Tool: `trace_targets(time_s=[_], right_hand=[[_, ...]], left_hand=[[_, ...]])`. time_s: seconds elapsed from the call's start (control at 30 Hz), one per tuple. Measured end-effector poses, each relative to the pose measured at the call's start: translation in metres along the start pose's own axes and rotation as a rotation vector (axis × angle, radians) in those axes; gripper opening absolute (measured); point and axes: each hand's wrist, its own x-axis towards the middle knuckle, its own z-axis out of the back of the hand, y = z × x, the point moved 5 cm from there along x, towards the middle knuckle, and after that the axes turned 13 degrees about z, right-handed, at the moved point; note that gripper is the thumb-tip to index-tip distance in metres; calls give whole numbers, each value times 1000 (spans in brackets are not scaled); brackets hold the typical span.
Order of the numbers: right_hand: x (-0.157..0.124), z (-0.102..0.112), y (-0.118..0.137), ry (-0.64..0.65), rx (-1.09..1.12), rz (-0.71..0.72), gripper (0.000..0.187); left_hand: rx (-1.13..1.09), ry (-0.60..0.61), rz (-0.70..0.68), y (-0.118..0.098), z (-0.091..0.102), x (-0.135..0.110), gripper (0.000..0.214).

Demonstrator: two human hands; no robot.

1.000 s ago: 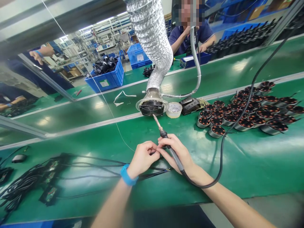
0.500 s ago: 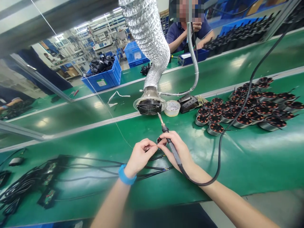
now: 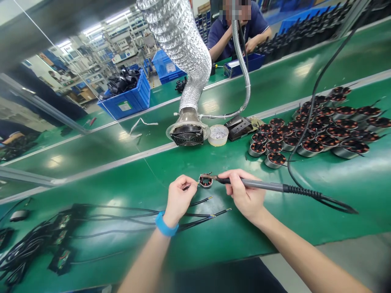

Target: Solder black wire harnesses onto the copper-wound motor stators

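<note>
My left hand, with a blue wristband, pinches a small motor with copper windings at its near edge. My right hand grips a soldering iron like a pen, and the iron's metal tip lies across the top of that motor. Black cables with stripped ends lie on the green bench just below my hands.
A fume extractor on a silver duct hangs beyond my hands, beside a solder tin and an iron stand. Several motors stand at right. Bundled cables with circuit boards lie at left. A co-worker sits across the bench.
The soldering iron has swung from pointing away from me to lying almost level, its tip now on the motor. My hands have moved slightly apart, and the view has shifted.
</note>
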Motion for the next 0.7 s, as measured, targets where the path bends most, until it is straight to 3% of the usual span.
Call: trace_targets(time_s=[0.23,0.7], right_hand=[[0,-3,9,75,-69,153,32],[-2,-7,5,96,-36,108,30]], left_hand=[[24,-27,2,0,0,0,9],[40,-51,-12,-2,1,1,8]])
